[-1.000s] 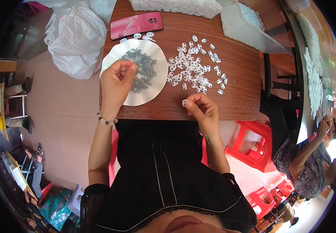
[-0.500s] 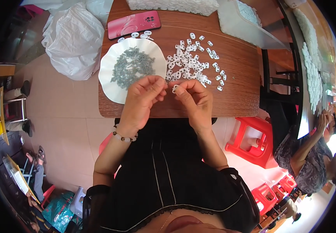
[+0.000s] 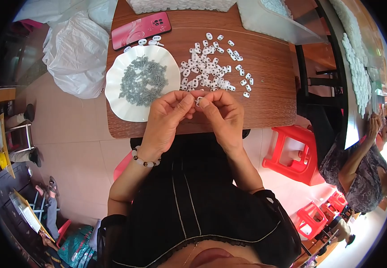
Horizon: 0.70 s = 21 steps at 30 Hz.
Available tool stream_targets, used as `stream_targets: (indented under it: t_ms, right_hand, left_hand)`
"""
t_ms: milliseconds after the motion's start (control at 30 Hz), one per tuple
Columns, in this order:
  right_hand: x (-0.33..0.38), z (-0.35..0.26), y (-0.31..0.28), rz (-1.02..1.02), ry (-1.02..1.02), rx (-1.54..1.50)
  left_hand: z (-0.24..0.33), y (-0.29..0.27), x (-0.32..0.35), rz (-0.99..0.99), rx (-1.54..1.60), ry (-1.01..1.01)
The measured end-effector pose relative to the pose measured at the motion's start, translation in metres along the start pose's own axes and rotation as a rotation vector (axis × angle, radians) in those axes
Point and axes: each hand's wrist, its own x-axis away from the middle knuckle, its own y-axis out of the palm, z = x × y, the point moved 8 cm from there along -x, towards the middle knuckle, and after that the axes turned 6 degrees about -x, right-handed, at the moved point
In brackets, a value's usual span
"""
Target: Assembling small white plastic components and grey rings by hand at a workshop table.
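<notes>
My left hand (image 3: pixel 166 118) and my right hand (image 3: pixel 222 116) meet over the near edge of the brown wooden table (image 3: pixel 269 102). Together their fingertips pinch one small white plastic piece (image 3: pixel 199 101). Whether a grey part sits in it is hidden by the fingers. Just beyond the hands lies a loose pile of several white plastic pieces (image 3: pixel 209 71). Left of that stands a white scalloped plate (image 3: pixel 117 96) holding a heap of small grey metal parts (image 3: pixel 142 80).
A pink phone (image 3: pixel 140 29) lies at the table's far left. A white plastic bag (image 3: pixel 75 53) sits on the floor to the left. Red plastic stools (image 3: pixel 294 154) stand to the right, where another person (image 3: pixel 359 165) sits. Trays of white pieces (image 3: pixel 180 4) line the far edge.
My left hand came off the plate and my right hand left the table edge. Both met in front of me and now hold one white piece together.
</notes>
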Motion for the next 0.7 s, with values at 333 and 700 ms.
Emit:
stream_targets:
  t_ms: [333,700]
  right_hand:
    - [0.0015,0.002,-0.004,0.014,0.005,-0.029]
    - [0.0026,0.0027,-0.0027,0.004,-0.002,-0.034]
  left_hand:
    - [-0.0003,0.0027,-0.0005,-0.001,-0.022,0.018]
    - [-0.0013,0.0004,-0.0009,-0.001,-0.079,0.075]
